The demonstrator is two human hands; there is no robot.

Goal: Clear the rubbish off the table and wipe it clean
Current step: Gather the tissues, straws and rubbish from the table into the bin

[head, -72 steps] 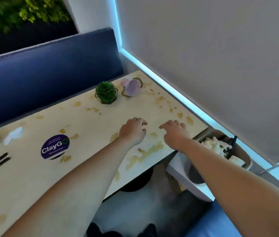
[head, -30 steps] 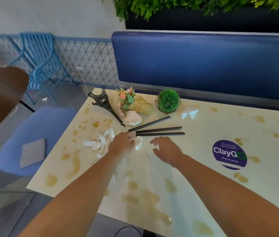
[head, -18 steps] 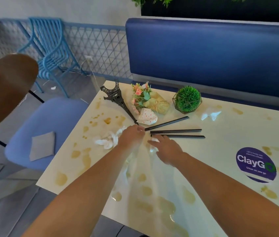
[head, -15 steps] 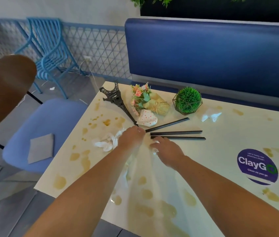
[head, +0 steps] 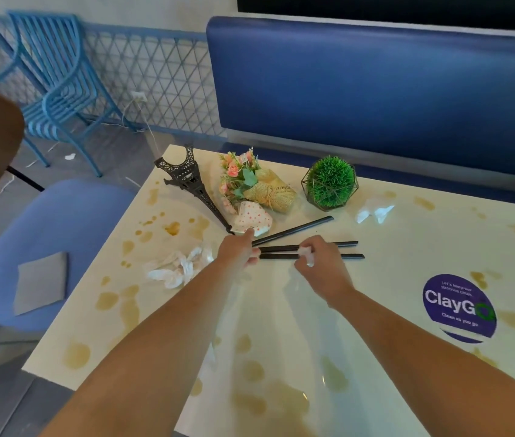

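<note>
The left hand [head: 238, 254] closed its grip on the near ends of three black straws [head: 338, 245] lying on the stained worktop [head: 281, 310]. The right hand [head: 319, 266] pinched a small white scrap [head: 306, 254] over the straws. Crumpled tissues [head: 177, 268] lay just left of the left hand.

Two bare forearms, left arm [head: 155, 335] and right arm [head: 433, 345], each uncovered from the lower frame edge to the wrist, ending in a bare left hand [head: 238, 252] and a bare right hand [head: 321, 264], five fingers apiece, short nails.
</note>
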